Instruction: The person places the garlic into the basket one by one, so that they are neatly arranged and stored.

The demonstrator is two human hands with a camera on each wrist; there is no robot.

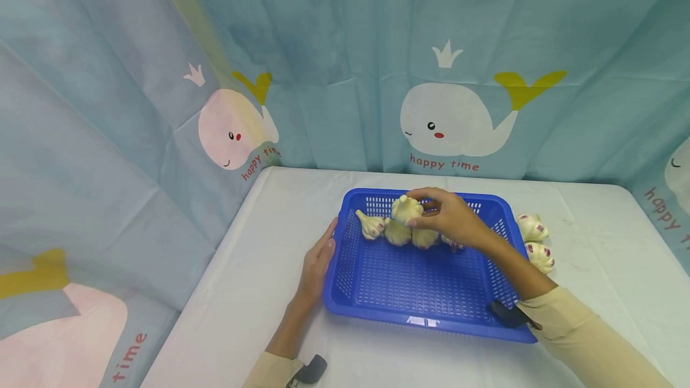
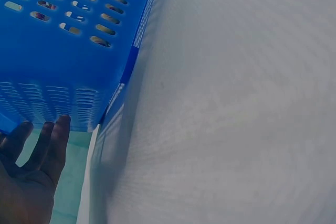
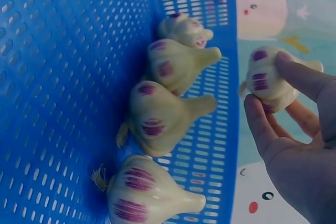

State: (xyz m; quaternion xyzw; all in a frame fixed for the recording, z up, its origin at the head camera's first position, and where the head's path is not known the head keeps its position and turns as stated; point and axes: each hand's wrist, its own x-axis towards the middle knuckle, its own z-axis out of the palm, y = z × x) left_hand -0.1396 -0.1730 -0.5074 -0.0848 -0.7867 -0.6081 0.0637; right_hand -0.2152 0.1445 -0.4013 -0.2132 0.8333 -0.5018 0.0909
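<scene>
My right hand (image 1: 450, 217) pinches a garlic bulb (image 1: 406, 211) between thumb and fingers, raised over the far side of a blue plastic basket (image 1: 420, 325). The right wrist view shows the held bulb (image 3: 269, 80) with purple patches, its stem pointing away from the basket. Below it, several more garlic bulbs (image 3: 157, 121) stand in a row along the far wall inside. My left hand (image 1: 317, 262) rests against the basket's left side with fingers extended; in the left wrist view its fingertips (image 2: 63, 121) touch the slotted wall.
Two garlic bulbs (image 1: 533, 228) lie on the white tablecloth (image 1: 259, 244), just right of the basket. Behind the table hangs a blue curtain (image 1: 345, 124) printed with whales. My right sleeve (image 1: 566, 316) crosses over the basket's near right corner.
</scene>
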